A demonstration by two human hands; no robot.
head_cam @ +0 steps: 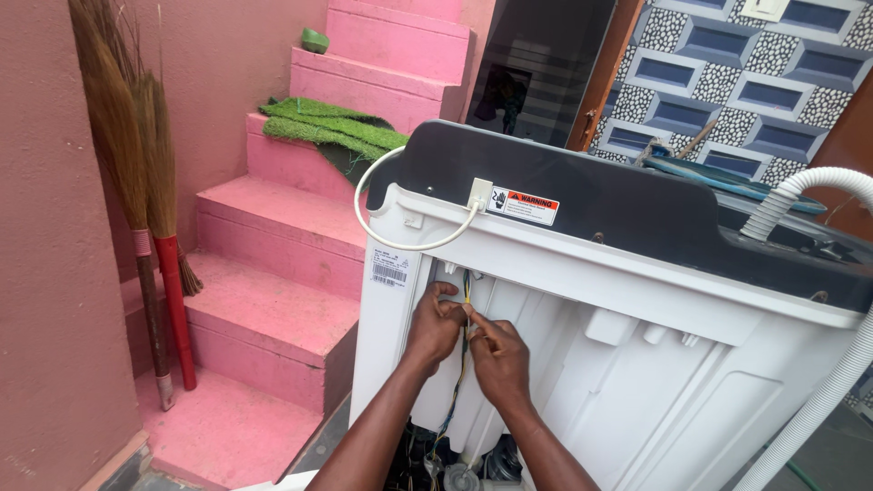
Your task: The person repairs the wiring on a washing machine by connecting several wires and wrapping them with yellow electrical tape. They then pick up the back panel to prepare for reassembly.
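Both forearms rise from six o'clock, nearest the lens, and meet at the open back of a white washing machine (637,382) that fills the frame from centre out to three and four o'clock. Its dark grey top panel (582,195) runs from twelve toward three o'clock, with a white cord (400,244) looping off its corner at about eleven o'clock. A pink staircase (291,264) climbs from eight o'clock up to twelve, with a strip of green matting (332,129) draped over an upper step and a small green bowl (315,40) higher up. Two brooms (136,182), one with a red handle, lean on the pink wall at nine to ten o'clock. A ribbed white hose (809,400) curves down the machine's side at three to five o'clock. A patterned blue and white wall (746,73) stands at one to two o'clock.

At centre, the left hand (433,329) is curled nearly closed, fingertips pinched on a bundle of thin wires (466,300), yellow and blue among them, that hangs down the machine's back toward six o'clock. The right hand (498,359) sits just beside it at about four o'clock, touching it, fingers bent in and pinching the same wires slightly lower.
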